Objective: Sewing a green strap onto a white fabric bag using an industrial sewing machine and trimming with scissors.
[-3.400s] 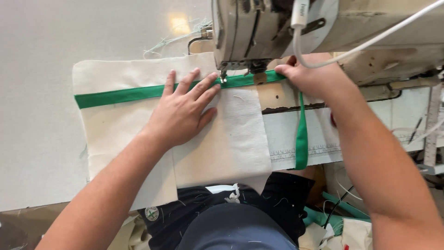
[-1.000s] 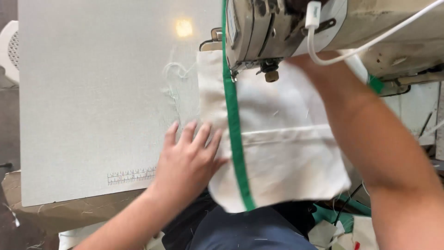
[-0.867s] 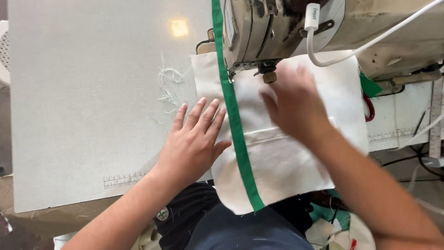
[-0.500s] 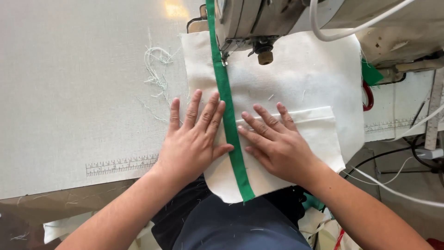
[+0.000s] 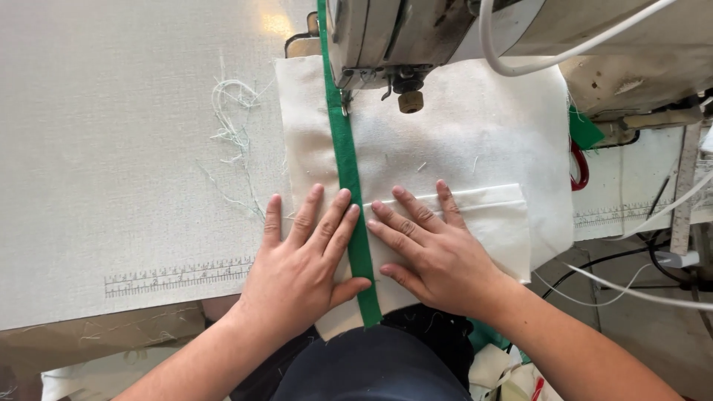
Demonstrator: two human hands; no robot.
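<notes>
I was in a sewing workshop: a heavy grey industrial sewing machine stood on my wide off-white table, loose thread scraps lay about, and a printed ruler strip ran along its edge.

Cream fabric, green strip (bright), off-white table, red scissors.

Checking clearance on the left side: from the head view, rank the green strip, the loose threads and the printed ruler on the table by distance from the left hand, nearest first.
1. Green strip: under the left hand's fingers, on its right.
2. Printed ruler: on the table, just left of the hand.
3. Loose threads: farther up the table, beside the cloth.
</notes>
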